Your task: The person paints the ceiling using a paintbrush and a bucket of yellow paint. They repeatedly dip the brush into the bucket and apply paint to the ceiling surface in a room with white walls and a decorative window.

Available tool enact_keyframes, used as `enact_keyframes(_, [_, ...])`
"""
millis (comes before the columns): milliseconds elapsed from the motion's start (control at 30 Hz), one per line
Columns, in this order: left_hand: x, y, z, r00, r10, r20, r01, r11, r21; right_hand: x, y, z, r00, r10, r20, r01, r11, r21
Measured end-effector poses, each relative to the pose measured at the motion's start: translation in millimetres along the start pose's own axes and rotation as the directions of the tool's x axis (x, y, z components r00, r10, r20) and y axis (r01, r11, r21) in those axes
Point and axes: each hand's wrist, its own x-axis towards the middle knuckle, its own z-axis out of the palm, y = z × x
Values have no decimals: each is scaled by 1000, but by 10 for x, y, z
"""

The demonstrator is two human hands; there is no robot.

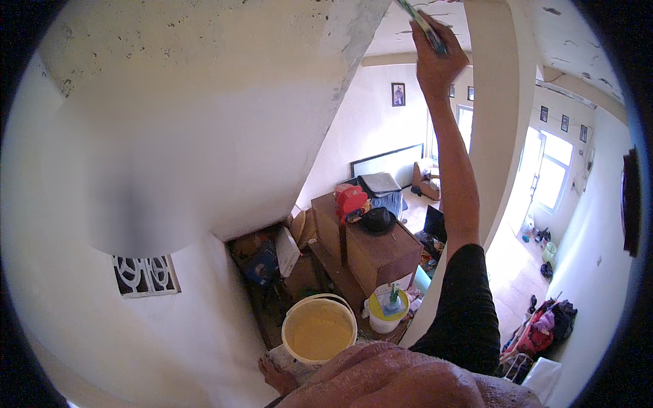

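My right hand (441, 60) is raised high at the upper right, its fingers wrapped round a paintbrush (425, 28) with a green and pale handle. The brush's far end passes out of the picture at the top, beside the lower edge of the sloping ceiling (272, 88). Below stands a pale bucket (286, 333) holding yellowish, cream-coloured paint (320, 333), its handle lying back over the rim. A bare foot (275, 375) shows at the bucket's lower left. My left hand is out of sight.
Beside the bucket, a white tub with a yellow rim (384, 323) has a green-handled brush on top. Brown wooden cabinets (384, 251) carry a black hat (377, 219) and a red item (350, 200). A pillar (500, 122) rises right of my arm. Clothes (544, 330) are heaped at right.
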Motion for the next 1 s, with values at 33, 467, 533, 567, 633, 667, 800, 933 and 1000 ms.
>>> enact_keyframes(33, [-9, -134, 73, 998, 50, -31, -50, 999, -3, 99, 134, 135, 997, -69, -43, 68, 997, -29])
enact_keyframes(467, [15, -40, 83, 996, 47, -76, -49, 999, -17, -169, 475, 819, 910, -102, 401, 208, 951, -229])
enact_keyframes(533, [21, -35, 95, 996, 46, -80, -47, 999, -20, -441, 492, 695, 843, -79, 532, 159, 982, -106])
enact_keyframes(567, [46, -44, 101, 995, 47, -89, -48, 999, -14, -505, 473, 617, 767, -13, 641, 115, 986, -118])
enact_keyframes(633, [38, -75, 81, 994, 42, -100, -41, 999, 10, -405, 448, 567, 695, 24, 718, 46, 996, -78])
enact_keyframes(667, [37, -80, 88, 994, 41, -102, -39, 999, 18, -259, 423, 570, 688, 44, 724, 52, 993, -109])
enact_keyframes(800, [11, -60, 145, 994, 51, -95, -48, 998, 34, 591, 595, 667, 868, -108, 485, 214, 962, -169])
enact_keyframes(933, [24, -77, 132, 994, 44, -102, -39, 998, 52, 1023, 54, 621, 980, -21, 200, 41, 994, -99])
enact_keyframes(1000, [31, -132, 90, 992, 38, -121, -30, 998, 61, 817, 106, 707, 967, -253, -15, 252, 967, -31])
